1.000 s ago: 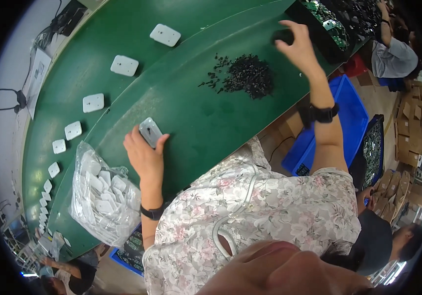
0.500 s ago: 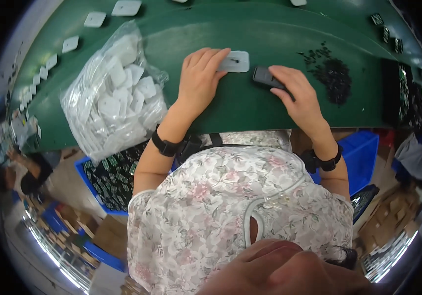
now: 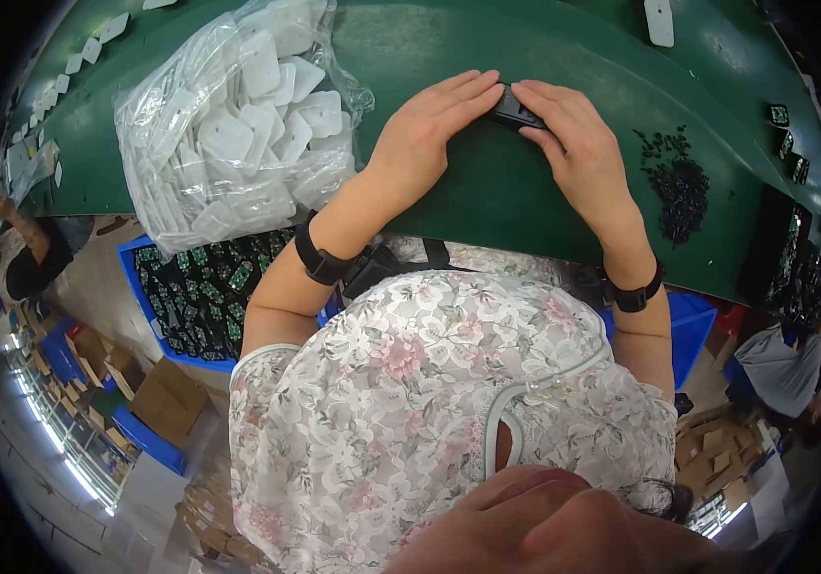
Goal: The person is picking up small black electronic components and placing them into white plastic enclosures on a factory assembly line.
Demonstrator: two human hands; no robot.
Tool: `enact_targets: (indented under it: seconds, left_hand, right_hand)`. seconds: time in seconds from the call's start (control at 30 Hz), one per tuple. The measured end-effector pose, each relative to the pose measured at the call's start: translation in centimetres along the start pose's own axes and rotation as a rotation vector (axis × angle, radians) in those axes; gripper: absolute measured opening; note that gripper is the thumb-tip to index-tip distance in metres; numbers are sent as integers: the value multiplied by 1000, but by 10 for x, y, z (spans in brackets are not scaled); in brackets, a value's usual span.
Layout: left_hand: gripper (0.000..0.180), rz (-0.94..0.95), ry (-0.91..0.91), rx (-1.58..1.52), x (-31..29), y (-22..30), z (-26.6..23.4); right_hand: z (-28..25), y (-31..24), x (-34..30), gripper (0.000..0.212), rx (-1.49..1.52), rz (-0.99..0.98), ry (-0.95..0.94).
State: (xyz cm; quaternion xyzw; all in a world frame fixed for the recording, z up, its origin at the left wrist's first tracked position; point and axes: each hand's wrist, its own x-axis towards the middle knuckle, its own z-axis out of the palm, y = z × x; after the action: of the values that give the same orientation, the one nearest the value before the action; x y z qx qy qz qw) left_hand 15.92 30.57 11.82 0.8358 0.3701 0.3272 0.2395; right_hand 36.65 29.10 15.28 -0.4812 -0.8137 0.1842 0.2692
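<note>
Both hands meet at a small black rectangular plastic case point(image 3: 516, 110) on the green work table. My left hand point(image 3: 427, 129) has its fingers stretched close together, their tips pressing on the case's left side. My right hand point(image 3: 578, 139) grips the right side, fingers over the far edge and thumb along the near edge. The fingers cover the case's ends, and whatever lies under it is hidden. To the left lies a clear plastic bag point(image 3: 157, 163) full of white rounded plates point(image 3: 229, 134). A loose heap of small black parts point(image 3: 680, 191) sits right of my right hand.
A single white plate point(image 3: 659, 21) lies at the far right, and a row of white plates point(image 3: 92, 50) runs along the far left. Below the table edge stands a blue bin point(image 3: 133, 273) of circuit boards. A black tray point(image 3: 769, 244) stands on the right.
The view has shifted. My left hand has come rightward off the white plate onto the black case, joining my right hand. That white plate with its small black part no longer shows.
</note>
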Motion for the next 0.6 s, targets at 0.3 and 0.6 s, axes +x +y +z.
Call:
enact_targets:
  seconds: [0.3,0.6]
  left_hand:
    - [50,96,-30,247,4,10,3]
    - [34,-306,23,-326,39,30,26]
  right_hand:
    - [-2,-3,-3,42,-164,65,72]
    - [-17,20,-9,53,1035,370,228]
